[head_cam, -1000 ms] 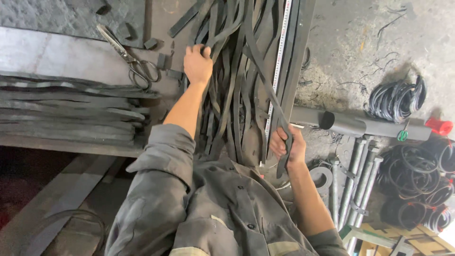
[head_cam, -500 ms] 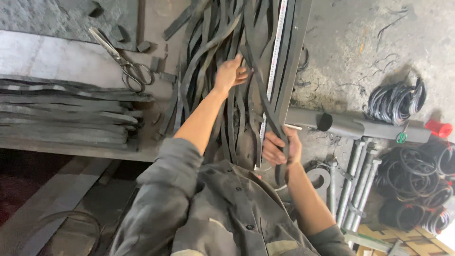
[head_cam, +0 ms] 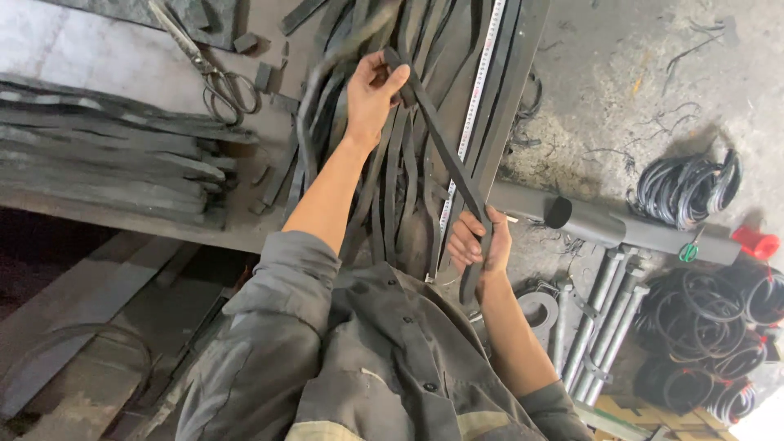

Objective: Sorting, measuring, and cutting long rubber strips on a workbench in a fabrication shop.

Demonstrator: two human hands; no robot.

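A long dark rubber strip (head_cam: 445, 163) is stretched between my two hands above the workbench. My left hand (head_cam: 371, 90) pinches its far end over a loose heap of similar rubber strips (head_cam: 384, 188). My right hand (head_cam: 475, 241) grips the near end of the same strip close to my body, by the bench edge. A metal measuring rule (head_cam: 478, 90) lies along the bench just right of the strip.
Flat stacked rubber strips (head_cam: 98, 159) lie at the left of the bench, with large scissors (head_cam: 216, 77) and small offcuts beside them. On the floor at the right are a grey pipe (head_cam: 604, 220), coils of black wire (head_cam: 686, 184), long bolts (head_cam: 604, 318) and a red cap (head_cam: 755, 242).
My left hand has moved right from the pile's left side and picked up the far end of the strip. My right hand stays gripping the near end.
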